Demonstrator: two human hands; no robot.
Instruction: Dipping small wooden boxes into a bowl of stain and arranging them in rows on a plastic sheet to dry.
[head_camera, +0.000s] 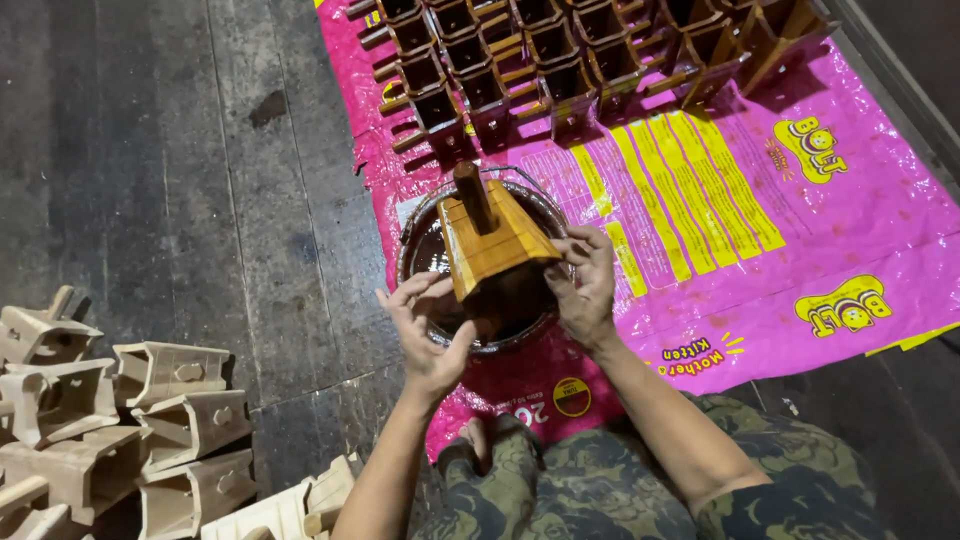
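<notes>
Single head-worn camera, aimed steeply down and forward from above the seated person's knees; close range to the hands (500, 300), wooden floor (150, 180) filling the frame

Both forearms reach forward, bare. The left hand (428, 335) is open, palm up, fingers spread and curled. The right hand (585, 285) is raised beside it, fingers bent in a pinch.

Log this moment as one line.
right hand: holds stained wooden piece | left hand: open beside it | below: bowl of dark stain | mat: stained pieces
</notes>
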